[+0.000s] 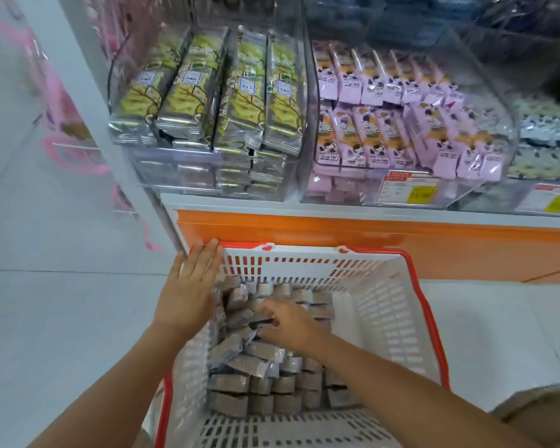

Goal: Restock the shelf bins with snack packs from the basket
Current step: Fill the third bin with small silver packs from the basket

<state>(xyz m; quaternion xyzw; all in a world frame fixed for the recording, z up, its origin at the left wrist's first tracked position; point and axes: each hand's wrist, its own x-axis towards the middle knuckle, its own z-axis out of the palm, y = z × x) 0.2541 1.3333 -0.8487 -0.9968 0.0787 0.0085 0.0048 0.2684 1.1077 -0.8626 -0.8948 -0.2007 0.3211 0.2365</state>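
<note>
A white plastic basket (388, 305) with a red rim stands on the floor below the shelf. Inside it lie several small grey-brown snack packs (262, 376). My left hand (188, 286) rests flat on the basket's far left corner, fingers straight. My right hand (288, 321) reaches down into the basket, and its curled fingers pinch a dark-edged pack among the pile. On the shelf above, one clear bin (207, 176) holds yellow and silver packs. The clear bin (505, 101) to its right holds purple packs.
An orange shelf front (369, 234) runs just behind the basket. Price labels (408, 189) hang on the purple bin. A third bin (543, 137) with white packs sits at the far right. Pink items hang at the left, over a pale tiled floor (62, 318).
</note>
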